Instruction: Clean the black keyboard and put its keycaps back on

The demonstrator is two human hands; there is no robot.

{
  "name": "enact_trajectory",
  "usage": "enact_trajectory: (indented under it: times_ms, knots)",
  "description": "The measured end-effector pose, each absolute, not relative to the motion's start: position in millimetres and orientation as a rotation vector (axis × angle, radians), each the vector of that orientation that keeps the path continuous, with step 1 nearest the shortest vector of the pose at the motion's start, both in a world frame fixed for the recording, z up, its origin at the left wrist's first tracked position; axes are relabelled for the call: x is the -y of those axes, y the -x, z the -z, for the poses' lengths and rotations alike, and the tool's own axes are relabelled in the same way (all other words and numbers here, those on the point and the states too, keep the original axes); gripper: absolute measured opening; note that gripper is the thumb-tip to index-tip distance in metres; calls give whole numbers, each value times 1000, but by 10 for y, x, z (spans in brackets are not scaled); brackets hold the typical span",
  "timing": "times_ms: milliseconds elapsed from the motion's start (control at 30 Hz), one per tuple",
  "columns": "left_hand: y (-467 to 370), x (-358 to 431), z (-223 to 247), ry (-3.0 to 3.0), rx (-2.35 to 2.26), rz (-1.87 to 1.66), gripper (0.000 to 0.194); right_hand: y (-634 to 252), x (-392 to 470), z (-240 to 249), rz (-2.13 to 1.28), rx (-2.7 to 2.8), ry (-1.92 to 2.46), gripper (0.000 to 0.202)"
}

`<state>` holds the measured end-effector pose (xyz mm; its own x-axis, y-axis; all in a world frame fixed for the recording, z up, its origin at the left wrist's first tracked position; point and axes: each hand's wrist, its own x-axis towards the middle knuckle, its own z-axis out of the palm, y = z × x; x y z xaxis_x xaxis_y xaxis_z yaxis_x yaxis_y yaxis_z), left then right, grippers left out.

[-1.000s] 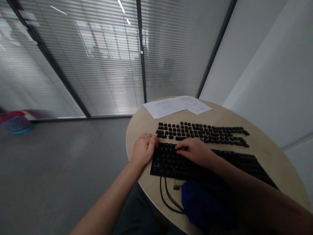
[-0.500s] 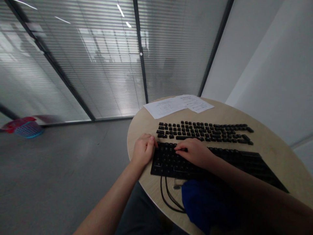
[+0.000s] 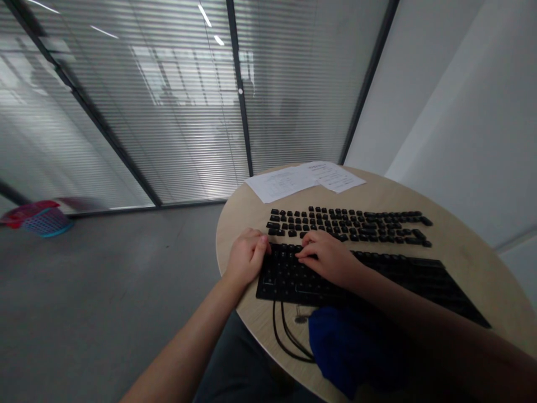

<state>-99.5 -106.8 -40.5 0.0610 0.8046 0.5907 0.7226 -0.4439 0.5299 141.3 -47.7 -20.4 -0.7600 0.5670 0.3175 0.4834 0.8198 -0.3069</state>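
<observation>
A black keyboard (image 3: 277, 286) lies on the round wooden table, with keycaps gone from much of its near side and a row of caps along its far edge. My left hand (image 3: 247, 256) is closed at its far left corner, the fingers curled against that edge. Over the left part of the keyboard is my right hand (image 3: 329, 257), thumb and fingers bent with a gap between the tips. Nothing shows in that gap. Loose black keycaps (image 3: 335, 221) lie in rows just beyond the keyboard, a few partly hidden by my right hand.
Printed paper sheets (image 3: 285, 183) lie at the table's far edge. A blue cloth-like item (image 3: 335, 347) and a black cable (image 3: 277, 336) are at the near edge. A basket (image 3: 48, 221) stands on the floor at left, by the glass partition (image 3: 193, 140).
My right hand's upper fingers have lifted away from the thumb, up toward the loose keycaps. My left hand stays at the keyboard's corner. The whole view has shifted slightly.
</observation>
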Motion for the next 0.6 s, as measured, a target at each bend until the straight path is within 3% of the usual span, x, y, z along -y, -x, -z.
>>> enact_trajectory:
  times_ms: [600]
  knots:
    - [922, 1145, 314, -2326, -1627, -1324, 44, -1429, 438, 196, -383, 2571, 770, 11]
